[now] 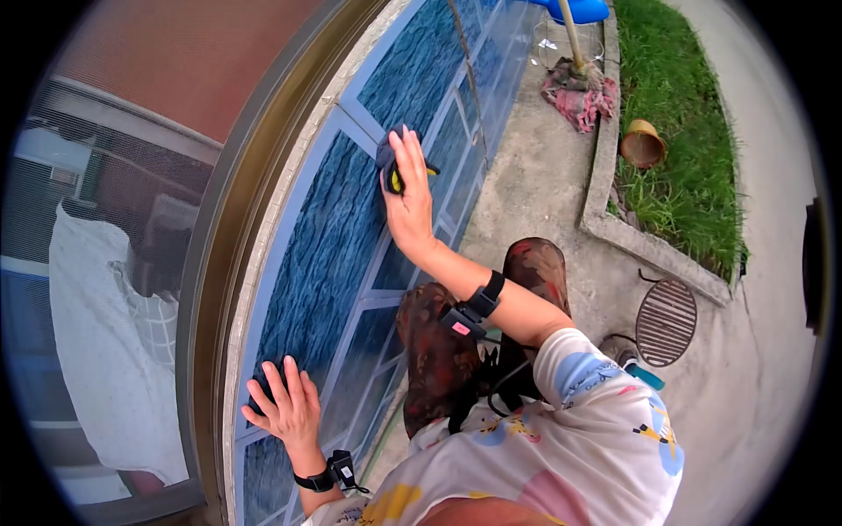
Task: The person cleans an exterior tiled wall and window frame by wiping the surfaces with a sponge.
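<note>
My right hand (409, 197) presses a dark, bunched cloth with yellow parts (386, 160) against the blue wood-grain tiled wall (329, 219). Its fingers stretch over the cloth, so part of the cloth is hidden. Lower down, my left hand (288, 412) rests with spread fingers on the same wall, near the ledge edge, holding nothing. Black bands with small devices circle my left wrist and right forearm. My bent knees (438, 359), in dark patterned trousers, are close to the wall.
A window with a brown frame (219, 219) and screen runs along the left. Beyond the wall stand a mop (579, 92) and a blue object (579, 10). A flower pot (643, 144) lies tipped on grass beside a concrete curb (653, 250). A round slatted drain-like cover (667, 322) is nearby.
</note>
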Available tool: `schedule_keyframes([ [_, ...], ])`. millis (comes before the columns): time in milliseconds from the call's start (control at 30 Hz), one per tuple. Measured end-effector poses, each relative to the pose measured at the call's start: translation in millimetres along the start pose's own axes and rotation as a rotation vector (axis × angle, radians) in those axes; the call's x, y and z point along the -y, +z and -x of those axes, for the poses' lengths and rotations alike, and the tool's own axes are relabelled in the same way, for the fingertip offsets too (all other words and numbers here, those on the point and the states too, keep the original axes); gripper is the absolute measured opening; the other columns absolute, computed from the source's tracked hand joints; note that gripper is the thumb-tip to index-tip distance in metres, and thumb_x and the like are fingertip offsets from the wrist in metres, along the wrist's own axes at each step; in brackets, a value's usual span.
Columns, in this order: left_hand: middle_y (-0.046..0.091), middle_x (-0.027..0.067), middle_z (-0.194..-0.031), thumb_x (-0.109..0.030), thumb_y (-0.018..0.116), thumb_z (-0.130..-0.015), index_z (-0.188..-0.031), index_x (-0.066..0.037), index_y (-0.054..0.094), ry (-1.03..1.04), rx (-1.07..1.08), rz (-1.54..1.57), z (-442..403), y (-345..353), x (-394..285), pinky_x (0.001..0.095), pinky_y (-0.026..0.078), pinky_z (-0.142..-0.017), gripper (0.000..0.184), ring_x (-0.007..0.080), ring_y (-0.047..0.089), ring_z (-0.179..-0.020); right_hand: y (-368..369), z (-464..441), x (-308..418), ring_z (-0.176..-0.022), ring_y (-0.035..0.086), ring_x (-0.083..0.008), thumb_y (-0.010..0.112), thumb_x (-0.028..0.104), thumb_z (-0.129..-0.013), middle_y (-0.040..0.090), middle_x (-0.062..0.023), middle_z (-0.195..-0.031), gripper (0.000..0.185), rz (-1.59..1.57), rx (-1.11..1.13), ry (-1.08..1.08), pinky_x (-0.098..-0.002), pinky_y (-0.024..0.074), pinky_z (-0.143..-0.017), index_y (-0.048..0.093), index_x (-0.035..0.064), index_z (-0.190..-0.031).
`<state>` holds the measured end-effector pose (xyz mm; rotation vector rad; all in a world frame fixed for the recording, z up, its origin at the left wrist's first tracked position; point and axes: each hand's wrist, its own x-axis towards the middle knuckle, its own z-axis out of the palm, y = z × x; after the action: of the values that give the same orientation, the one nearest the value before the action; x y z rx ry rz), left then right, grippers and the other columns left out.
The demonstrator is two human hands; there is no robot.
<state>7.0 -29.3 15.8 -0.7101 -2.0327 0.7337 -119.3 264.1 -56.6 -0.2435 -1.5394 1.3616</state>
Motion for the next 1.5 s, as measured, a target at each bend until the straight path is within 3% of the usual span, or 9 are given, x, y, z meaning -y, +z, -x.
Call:
schedule_keyframes([
  [200, 0.051, 0.0037, -0.131, -0.03, 0.058, -0.084, -0.117, -0.024, 0.061, -0.041, 0.022, 0.024, 1, -2, -2, 0.05, 0.008, -0.109, 0.034, 0.0318, 0.036, -0.127, -4, -128, -42, -0.13, 0.032, -0.0303, 0.053, 0.009, -0.085, 0.038, -0.0128, -0.139, 0.046, -0.183, -0.13, 0.121, -0.0339, 0.0283, -0.105, 0.044, 0.0106, -0.131],
  [533, 0.05, 0.0044, -0.131, -0.032, 0.056, -0.086, -0.116, -0.023, 0.061, -0.031, -0.007, 0.042, 0, 1, -1, 0.0492, 0.01, -0.109, 0.032, 0.0325, 0.037, -0.127, 1, 64, 17, -0.136, 0.02, -0.0323, 0.054, 0.0, -0.08, 0.029, -0.0136, -0.144, 0.056, -0.098, 0.142, -0.032, -0.0429, 0.0173, -0.109, 0.04, 0.007, -0.134],
  [700, 0.048, 0.0073, -0.133, -0.031, 0.058, -0.085, -0.119, -0.022, 0.059, -0.03, -0.038, 0.038, 0, 2, -2, 0.0473, 0.01, -0.109, 0.035, 0.0334, 0.037, -0.127, 1, -34, -66, -0.133, 0.026, -0.0313, 0.05, 0.002, -0.084, 0.033, -0.0142, -0.141, 0.053, -0.057, -0.176, 0.215, -0.036, 0.025, -0.106, 0.037, 0.0107, -0.135],
  [867, 0.048, 0.012, -0.132, -0.033, 0.055, -0.086, -0.118, -0.019, 0.059, -0.003, -0.018, -0.009, 4, 6, -1, 0.0541, 0.009, -0.107, 0.035, 0.0372, 0.033, -0.129, -19, -100, -177, -0.115, 0.048, -0.0319, 0.052, 0.012, -0.087, 0.047, -0.0132, -0.128, 0.04, -0.06, -0.35, 0.488, -0.0343, 0.037, -0.096, 0.044, 0.0076, -0.127],
  [967, 0.047, 0.0134, -0.133, -0.032, 0.054, -0.086, -0.118, -0.018, 0.059, 0.011, -0.019, -0.021, 5, 8, -1, 0.0549, 0.008, -0.107, 0.036, 0.0388, 0.032, -0.129, -15, -44, -152, -0.119, 0.044, -0.0292, 0.049, 0.012, -0.09, 0.044, -0.0122, -0.132, 0.041, -0.062, -0.34, 0.569, -0.0326, 0.0331, -0.1, 0.041, 0.0084, -0.13],
  [1100, 0.043, 0.0145, -0.136, -0.033, 0.053, -0.087, -0.12, -0.015, 0.057, 0.043, -0.047, -0.021, 3, 9, 1, 0.0518, 0.008, -0.108, 0.038, 0.0383, 0.031, -0.13, -9, 36, -95, -0.137, 0.02, -0.0288, 0.046, 0.009, -0.09, 0.028, -0.0144, -0.145, 0.048, -0.047, -0.094, 0.536, -0.0364, 0.0223, -0.109, 0.036, 0.0136, -0.136],
  [1367, 0.039, 0.0174, -0.138, -0.033, 0.053, -0.086, -0.12, -0.012, 0.056, 0.077, -0.018, -0.043, 5, 10, 1, 0.0551, 0.008, -0.106, 0.04, 0.0409, 0.028, -0.131, -23, -106, -188, -0.123, 0.04, -0.0298, 0.046, 0.009, -0.088, 0.044, -0.0181, -0.132, 0.046, 0.098, -0.323, 0.298, -0.035, 0.0287, -0.104, 0.039, 0.0009, -0.133],
  [1400, 0.039, 0.0177, -0.139, -0.032, 0.053, -0.086, -0.121, -0.012, 0.056, 0.073, -0.02, -0.047, 5, 10, 1, 0.0555, 0.008, -0.106, 0.041, 0.0411, 0.028, -0.131, -23, -97, -186, -0.127, 0.034, -0.0323, 0.042, 0.017, -0.092, 0.038, -0.0205, -0.136, 0.045, 0.149, -0.268, 0.345, -0.0363, 0.0251, -0.106, 0.036, -0.0007, -0.133],
  [1500, 0.036, 0.0185, -0.14, -0.032, 0.053, -0.086, -0.123, -0.012, 0.054, 0.084, -0.017, -0.049, 3, 10, 0, 0.0562, 0.008, -0.105, 0.043, 0.0412, 0.027, -0.131, -15, -32, -197, -0.123, 0.041, -0.0315, 0.05, 0.018, -0.09, 0.038, -0.0141, -0.138, 0.046, -0.099, -0.334, 0.533, -0.0345, 0.032, -0.101, 0.038, 0.0103, -0.133],
])
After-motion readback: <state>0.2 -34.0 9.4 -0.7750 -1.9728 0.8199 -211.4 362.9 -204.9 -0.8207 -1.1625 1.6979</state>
